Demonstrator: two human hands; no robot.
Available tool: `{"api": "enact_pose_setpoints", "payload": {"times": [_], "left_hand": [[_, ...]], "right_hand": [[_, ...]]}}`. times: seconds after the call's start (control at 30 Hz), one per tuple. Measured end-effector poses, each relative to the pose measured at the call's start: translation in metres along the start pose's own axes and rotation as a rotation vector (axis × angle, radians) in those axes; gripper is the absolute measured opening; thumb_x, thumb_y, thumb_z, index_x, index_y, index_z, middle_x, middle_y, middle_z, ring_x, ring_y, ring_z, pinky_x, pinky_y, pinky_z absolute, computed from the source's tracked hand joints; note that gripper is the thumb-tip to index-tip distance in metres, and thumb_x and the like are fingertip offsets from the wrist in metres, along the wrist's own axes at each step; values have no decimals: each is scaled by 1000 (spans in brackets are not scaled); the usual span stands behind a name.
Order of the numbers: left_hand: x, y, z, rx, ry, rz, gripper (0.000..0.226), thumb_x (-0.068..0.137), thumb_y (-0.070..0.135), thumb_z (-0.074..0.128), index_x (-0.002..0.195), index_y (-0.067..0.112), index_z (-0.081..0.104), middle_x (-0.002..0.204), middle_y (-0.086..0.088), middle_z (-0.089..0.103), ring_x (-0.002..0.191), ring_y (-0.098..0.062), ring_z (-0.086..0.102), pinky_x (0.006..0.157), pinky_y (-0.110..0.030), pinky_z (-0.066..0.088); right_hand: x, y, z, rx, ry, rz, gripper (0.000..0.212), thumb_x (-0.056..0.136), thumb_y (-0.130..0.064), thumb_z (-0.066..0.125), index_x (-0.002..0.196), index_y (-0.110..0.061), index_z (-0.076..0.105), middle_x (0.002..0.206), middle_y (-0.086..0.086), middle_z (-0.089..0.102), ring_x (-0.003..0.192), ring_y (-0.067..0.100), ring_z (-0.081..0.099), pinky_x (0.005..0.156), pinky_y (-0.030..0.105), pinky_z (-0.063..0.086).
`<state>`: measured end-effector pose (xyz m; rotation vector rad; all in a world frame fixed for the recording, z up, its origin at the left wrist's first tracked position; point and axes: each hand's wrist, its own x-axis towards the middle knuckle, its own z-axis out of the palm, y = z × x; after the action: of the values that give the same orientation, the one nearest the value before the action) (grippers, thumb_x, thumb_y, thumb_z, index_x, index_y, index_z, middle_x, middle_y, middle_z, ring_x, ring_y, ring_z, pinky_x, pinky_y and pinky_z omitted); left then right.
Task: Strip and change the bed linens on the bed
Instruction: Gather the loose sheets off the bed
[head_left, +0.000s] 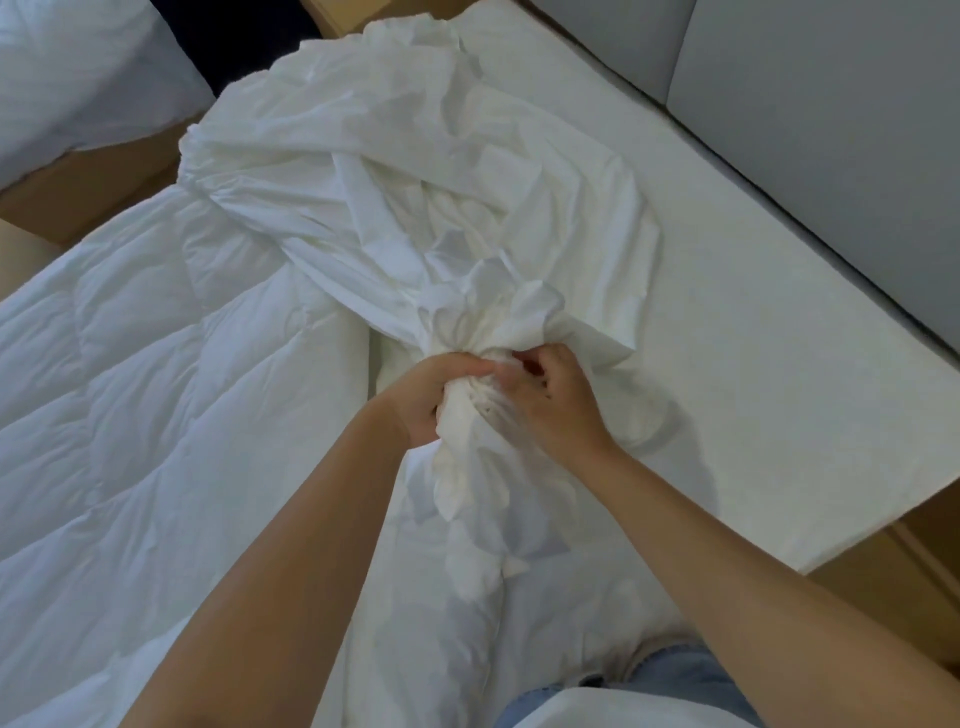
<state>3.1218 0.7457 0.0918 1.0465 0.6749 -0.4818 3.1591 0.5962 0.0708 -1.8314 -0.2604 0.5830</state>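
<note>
A crumpled white sheet (415, 197) lies bunched across the middle of the bed, gathered into a tight neck near me. My left hand (431, 395) grips that gathered neck from the left. My right hand (550, 395) pinches the cloth at the same spot from the right, fingers curled into the folds. A quilted white duvet (145, 374) spreads over the left half of the bed. The bare white mattress (753, 374) shows on the right.
A grey padded headboard or wall panel (831, 130) runs along the far right. A white pillow (78, 78) sits at the top left, with wooden floor (93, 197) below it. More wooden surface (893, 582) shows past the mattress corner at the right.
</note>
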Motion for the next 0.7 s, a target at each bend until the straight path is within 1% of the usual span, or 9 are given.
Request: {"api": "enact_pose_setpoints", "payload": {"times": [0.07,0.13,0.2,0.3,0.33,0.4,0.47,0.6,0.7], "left_hand": [[1,2,2,15,23,-17,36,73,17,63,104,1,69,100,-14,69,92,-25,68,83,-36,56],[6,1,6,44,53,-16,42,74,14,64,112,-3,63,100,-15,67,93,-27,66,85,-37,54],[12,-5,12,41,95,2,29,77,6,61,104,-3,65,89,-13,68,84,-27,66,75,-34,57],[27,-20,19,24,167,-2,27,72,3,57,98,-2,64,80,-14,65,74,-27,63,65,-33,53],[32,-26,20,24,196,-7,32,68,2,58,99,-2,64,80,-14,64,74,-27,62,66,-34,52],[41,-38,16,84,234,0,24,65,0,57,87,3,68,73,-11,64,69,-24,63,59,-29,51],[48,-54,8,200,272,-25,18,68,-2,56,75,9,69,64,-4,64,60,-18,63,50,-22,48],[62,-85,-8,471,370,-218,29,60,10,64,89,7,66,70,-4,64,66,-21,62,52,-24,47],[71,-104,-13,491,368,-138,31,59,4,60,89,3,63,71,-5,63,66,-17,63,53,-23,49]], "right_hand": [[6,2,-1,-41,-10,16,12,91,-22,59,95,-10,61,96,0,56,91,17,56,77,15,39],[10,5,-1,-17,31,29,3,92,-14,56,89,-12,57,92,1,55,85,15,53,69,12,37],[10,8,0,101,123,70,5,92,-10,52,87,-12,54,91,5,57,83,16,53,67,10,38],[2,13,5,238,248,75,6,93,-9,50,88,-7,54,92,11,59,84,21,57,75,23,46],[-1,18,6,218,269,42,6,93,-7,51,88,-5,54,91,12,59,85,24,57,77,29,47],[-5,29,9,116,273,-34,6,89,-3,56,85,1,57,91,9,56,87,27,56,79,34,46],[-1,46,8,-39,260,-85,5,82,1,62,77,3,61,90,12,55,85,30,56,76,35,46],[8,82,13,-362,87,-214,9,71,7,64,63,3,60,83,20,59,73,37,54,62,42,50],[13,107,25,-376,-46,-259,5,72,5,63,73,4,68,100,19,66,85,38,57,80,44,49]]}}
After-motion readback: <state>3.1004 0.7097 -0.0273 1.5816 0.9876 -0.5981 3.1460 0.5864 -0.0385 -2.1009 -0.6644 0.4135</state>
